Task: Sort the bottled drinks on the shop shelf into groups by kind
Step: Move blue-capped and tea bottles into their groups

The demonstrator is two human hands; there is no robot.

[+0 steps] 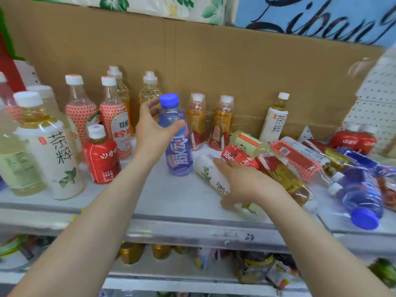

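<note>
Item 1: clear blue plastic bottle with a blue screw cap and a purple-blue label (pixel 176 138). It is upright at the middle of the grey metal shop shelf (pixel 150 202), its base at the shelf surface. The left hand (pixel 153 128) holds it, thumb and fingers curled round its shoulder just below the cap.

Item 2: white-labelled tea bottle lying on its side (pixel 209 173), just right of item 1 and angled toward the shelf's front edge. The right hand (pixel 244 181) grips it, fingers over the far side and thumb on the near side.

Behind item 1: two upright amber bottles with red-and-gold labels (pixel 196 121) and a pale yellow clear bottle (pixel 150 91), all against the brown cardboard backing (pixel 214 61).

Right: an upright white-labelled tea bottle (pixel 276 118) at the rear. In front of it is a heap of toppled bottles (pixel 300 163), touching the right hand's far side. A second blue-capped bottle, lying down (pixel 362 200), rests at the heap's near end.

Left: upright red honeycomb-labelled bottles (pixel 115 116), a short red-labelled bottle (pixel 100 155) and a large white-labelled tea bottle (pixel 51 151), standing apart from item 1.
</note>
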